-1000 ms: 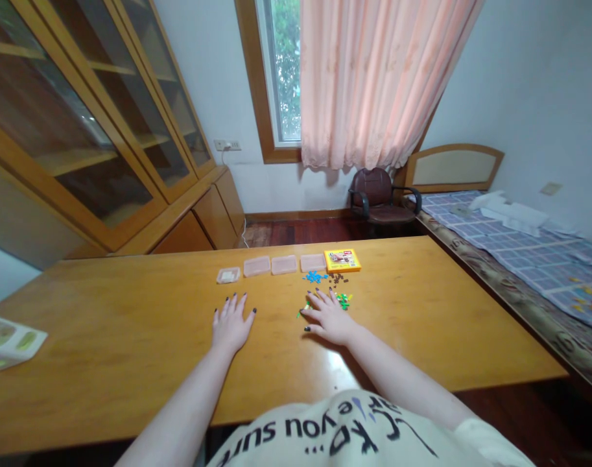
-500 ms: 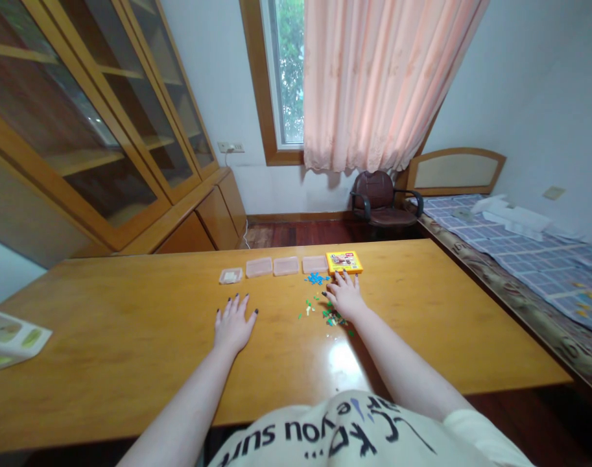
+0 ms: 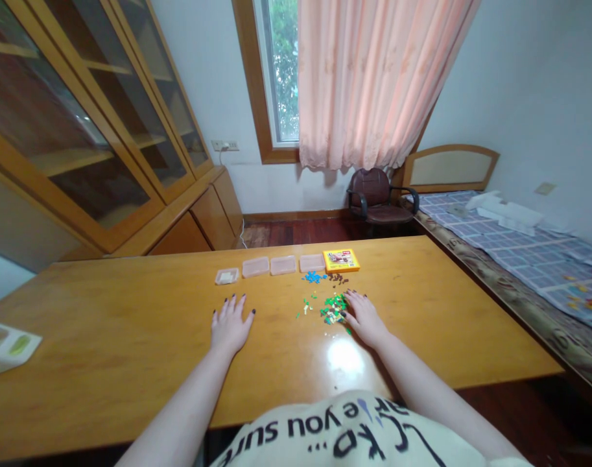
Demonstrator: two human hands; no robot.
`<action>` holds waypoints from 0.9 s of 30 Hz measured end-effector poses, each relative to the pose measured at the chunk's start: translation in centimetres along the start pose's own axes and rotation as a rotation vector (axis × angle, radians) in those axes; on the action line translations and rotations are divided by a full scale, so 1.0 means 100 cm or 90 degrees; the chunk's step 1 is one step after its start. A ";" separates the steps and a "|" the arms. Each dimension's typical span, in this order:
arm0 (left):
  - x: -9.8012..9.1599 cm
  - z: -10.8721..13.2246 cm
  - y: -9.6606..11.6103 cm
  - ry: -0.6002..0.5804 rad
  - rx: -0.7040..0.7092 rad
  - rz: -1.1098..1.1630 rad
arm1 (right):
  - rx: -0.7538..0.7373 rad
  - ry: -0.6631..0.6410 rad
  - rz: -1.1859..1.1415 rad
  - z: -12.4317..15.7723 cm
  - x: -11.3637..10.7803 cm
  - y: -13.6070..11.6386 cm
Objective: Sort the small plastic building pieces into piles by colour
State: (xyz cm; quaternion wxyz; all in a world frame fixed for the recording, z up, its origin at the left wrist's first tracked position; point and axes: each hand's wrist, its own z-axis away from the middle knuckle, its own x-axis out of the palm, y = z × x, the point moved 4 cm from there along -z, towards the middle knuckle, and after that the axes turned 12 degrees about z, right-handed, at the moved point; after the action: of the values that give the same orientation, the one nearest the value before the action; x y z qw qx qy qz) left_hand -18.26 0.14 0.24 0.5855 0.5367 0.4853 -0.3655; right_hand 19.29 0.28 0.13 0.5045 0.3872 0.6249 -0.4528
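Wooden desk (image 3: 144,337) in a room with a pink curtain (image 3: 368,84), which I view remotely over the head feed. Near the desk's middle, toward the right, lies the mixed pile (image 3: 333,307) of tiny pieces, mostly green with whitish ones among them. A thin loose scatter (image 3: 307,307) sits just left of it.

Change noted: half a second ago the right hand (image 3: 366,318) is out at the brown pieces (image 3: 338,279); now it is back at the pile's right edge, leaving that brown group in full view. I read this as a return from the brown group to the mixed pile, with much of the pile yet to be handled. Its fingers are loosely bent; I cannot tell whether they pinch a piece.

The left hand (image 3: 230,323) has not shifted: palm down, fingers spread wide, nothing visible in it.

Farther out, blue pieces (image 3: 313,277) lie left of the brown. Behind them I log a row of clear trays (image 3: 283,265), with a yellow box (image 3: 342,261) at its right end.
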 end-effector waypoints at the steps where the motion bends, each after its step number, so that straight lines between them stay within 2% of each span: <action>1: 0.000 0.000 0.000 0.001 0.000 0.000 | 0.005 -0.008 0.005 0.002 0.000 -0.004; 8: 0.002 -0.001 -0.002 0.004 -0.001 0.006 | 0.039 -0.074 0.050 -0.018 0.001 -0.032; 14: 0.001 0.000 -0.002 0.012 0.008 0.000 | -0.135 -0.118 0.011 -0.026 0.004 -0.062; 17: 0.001 0.000 -0.002 0.014 0.009 0.000 | -0.120 -0.092 0.013 -0.019 0.003 -0.053; 23: 0.000 0.000 -0.001 0.005 0.002 0.001 | 0.039 -0.052 0.040 -0.004 0.004 -0.011; 27: 0.000 0.000 -0.001 0.006 0.006 0.000 | 0.073 -0.030 0.025 0.002 0.002 -0.004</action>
State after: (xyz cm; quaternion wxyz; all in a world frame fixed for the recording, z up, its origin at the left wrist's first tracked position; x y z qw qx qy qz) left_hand -18.37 0.17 0.27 0.5806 0.5412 0.4865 -0.3650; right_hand 18.89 -0.06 -0.04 0.5046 0.4168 0.5783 -0.4870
